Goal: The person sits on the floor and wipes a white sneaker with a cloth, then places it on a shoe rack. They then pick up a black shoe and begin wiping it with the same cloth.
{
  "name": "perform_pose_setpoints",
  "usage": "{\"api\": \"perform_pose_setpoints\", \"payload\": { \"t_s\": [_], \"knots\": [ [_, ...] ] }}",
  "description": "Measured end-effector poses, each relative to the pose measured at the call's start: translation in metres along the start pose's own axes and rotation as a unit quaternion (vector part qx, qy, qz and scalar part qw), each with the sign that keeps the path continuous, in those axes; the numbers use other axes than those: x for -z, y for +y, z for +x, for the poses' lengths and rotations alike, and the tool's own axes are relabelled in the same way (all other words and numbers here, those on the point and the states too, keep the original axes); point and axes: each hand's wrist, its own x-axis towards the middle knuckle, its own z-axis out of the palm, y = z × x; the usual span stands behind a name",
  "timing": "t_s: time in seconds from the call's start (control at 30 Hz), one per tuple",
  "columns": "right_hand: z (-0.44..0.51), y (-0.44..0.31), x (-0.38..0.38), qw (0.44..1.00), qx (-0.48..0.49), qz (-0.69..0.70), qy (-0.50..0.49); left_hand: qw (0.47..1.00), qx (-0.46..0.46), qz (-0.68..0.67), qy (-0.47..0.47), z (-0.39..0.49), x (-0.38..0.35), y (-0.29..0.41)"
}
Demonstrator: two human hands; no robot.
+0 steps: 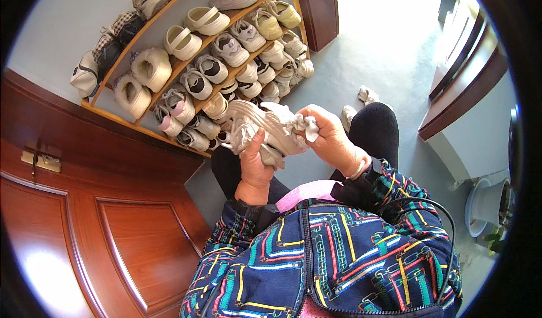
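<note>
My left hand [256,165] grips a pale lace-up sneaker [250,127], with the thumb lying over its upper. The sneaker is held tilted above my knees, and its far end points up and left. In my right hand [328,138] is a crumpled whitish cloth [300,123], bunched between thumb and fingers. The cloth rests against the right end and side of the sneaker. Part of the sneaker is hidden behind the cloth and my fingers.
A wooden shoe rack [139,127] with several rows of shoes stands beyond my hands. Beside my right knee, another pale shoe [348,117] and a whitish crumpled item [368,94] lie on the floor. At left is a wooden door [139,242]; a potted plant [487,203] stands at right.
</note>
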Motion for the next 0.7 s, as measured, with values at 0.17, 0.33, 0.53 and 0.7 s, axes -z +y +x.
{"api": "perform_pose_setpoints", "payload": {
  "t_s": [0.17, 0.33, 0.53, 0.7],
  "knots": [
    [0.028, -0.016, 0.01, 0.985, 0.072, -0.147, -0.048, 0.999, 0.045, -0.028, -0.008, 0.001, -0.002, -0.005],
    [0.045, -0.032, -0.002, 0.925, 0.208, -0.302, -0.103, 0.998, -0.018, 0.04, 0.043, 0.006, -0.003, -0.013],
    [0.026, -0.016, -0.015, 0.898, 0.244, -0.345, -0.125, 0.996, -0.009, -0.026, 0.083, 0.016, 0.006, -0.006],
    [0.009, -0.007, 0.001, 0.888, 0.174, -0.371, -0.207, 0.993, -0.067, -0.09, 0.036, 0.014, 0.005, 0.016]
  ]
}}
